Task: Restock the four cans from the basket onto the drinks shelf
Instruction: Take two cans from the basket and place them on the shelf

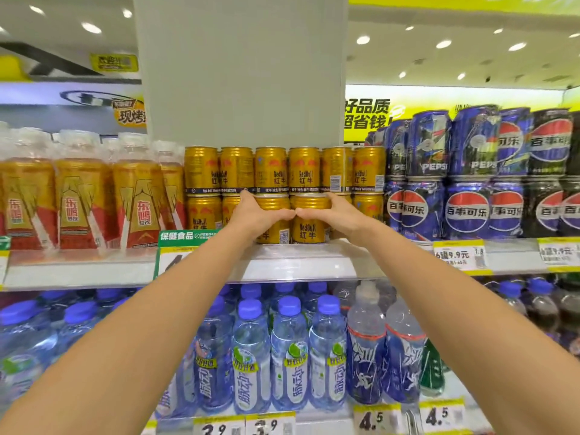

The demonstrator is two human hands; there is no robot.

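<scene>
Two gold Red Bull cans stand side by side at the front of the drinks shelf [298, 265]. My left hand [255, 213] wraps the left gold can [273, 229] from its left side. My right hand [337, 213] wraps the right gold can [309, 229] from its right side. The two thumbs meet between the cans. More gold cans [270, 169] are stacked in two layers behind and beside them. The basket is not in view.
Orange-gold bottles [81, 189] fill the shelf to the left, blue Pepsi cans [464, 211] to the right. Blue-capped water bottles [288, 350] stand on the shelf below. A white pillar [241, 70] rises behind the cans. Price tags [458, 255] line the shelf edges.
</scene>
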